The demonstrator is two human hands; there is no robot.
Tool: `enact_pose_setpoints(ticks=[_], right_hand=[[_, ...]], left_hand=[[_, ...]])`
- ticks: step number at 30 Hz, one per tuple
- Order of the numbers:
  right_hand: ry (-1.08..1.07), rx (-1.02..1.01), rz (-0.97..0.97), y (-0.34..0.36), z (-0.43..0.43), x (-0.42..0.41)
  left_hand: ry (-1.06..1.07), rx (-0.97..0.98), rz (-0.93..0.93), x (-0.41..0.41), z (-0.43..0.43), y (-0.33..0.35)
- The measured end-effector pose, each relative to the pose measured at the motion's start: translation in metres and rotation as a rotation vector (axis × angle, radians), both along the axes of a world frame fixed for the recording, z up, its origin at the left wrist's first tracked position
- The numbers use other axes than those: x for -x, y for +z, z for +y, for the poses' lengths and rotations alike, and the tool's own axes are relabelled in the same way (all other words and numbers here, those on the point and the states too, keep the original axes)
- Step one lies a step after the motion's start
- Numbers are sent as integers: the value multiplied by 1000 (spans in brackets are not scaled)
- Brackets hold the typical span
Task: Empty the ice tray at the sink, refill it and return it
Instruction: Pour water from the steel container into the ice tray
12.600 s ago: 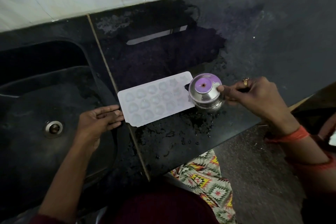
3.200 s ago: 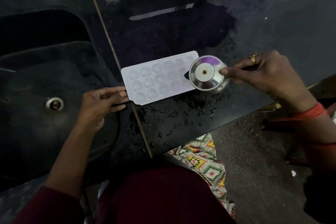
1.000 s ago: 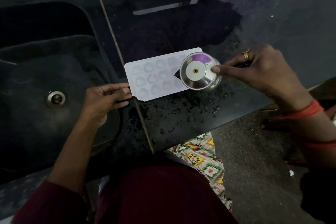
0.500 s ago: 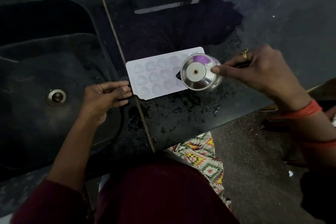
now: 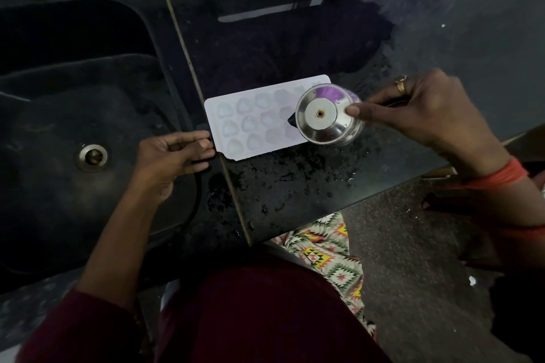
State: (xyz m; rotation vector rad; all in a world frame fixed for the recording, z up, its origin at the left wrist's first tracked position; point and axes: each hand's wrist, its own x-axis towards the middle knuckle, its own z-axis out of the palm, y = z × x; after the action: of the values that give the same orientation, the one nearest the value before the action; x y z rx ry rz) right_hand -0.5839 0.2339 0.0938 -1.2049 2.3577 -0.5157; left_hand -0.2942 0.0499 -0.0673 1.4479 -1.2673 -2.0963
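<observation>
A white ice tray [image 5: 253, 124] with several rounded cells lies flat on the wet black counter [image 5: 295, 186], just right of the sink. My left hand [image 5: 174, 156] pinches the tray's left edge near its front corner. My right hand [image 5: 424, 115] grips a small steel pot [image 5: 324, 115] tipped on its side over the tray's right end, its round base facing the camera. The pot hides the tray's right cells, and no water stream is visible.
The black sink [image 5: 73, 115] with its metal drain [image 5: 92, 156] lies to the left. A brass seam strip [image 5: 188, 68] divides sink slab and counter. Water droplets speckle the counter in front of the tray. The counter's front edge runs diagonally at lower right, with the floor [image 5: 413, 259] beyond.
The tipped pot has crept left along the tray over the last seconds. My left hand stays on the tray's left edge. The view has shifted slightly.
</observation>
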Motion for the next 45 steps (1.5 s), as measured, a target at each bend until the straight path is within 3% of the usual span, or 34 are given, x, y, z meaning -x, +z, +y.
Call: enact_pose_setpoints(ticks=[29, 45], right_hand=[[-35, 87, -43, 3, -8, 0], [-4, 85, 33, 1, -19, 2]], left_hand=[[1, 24, -63, 10, 7, -1], [10, 3, -60, 12, 6, 1]])
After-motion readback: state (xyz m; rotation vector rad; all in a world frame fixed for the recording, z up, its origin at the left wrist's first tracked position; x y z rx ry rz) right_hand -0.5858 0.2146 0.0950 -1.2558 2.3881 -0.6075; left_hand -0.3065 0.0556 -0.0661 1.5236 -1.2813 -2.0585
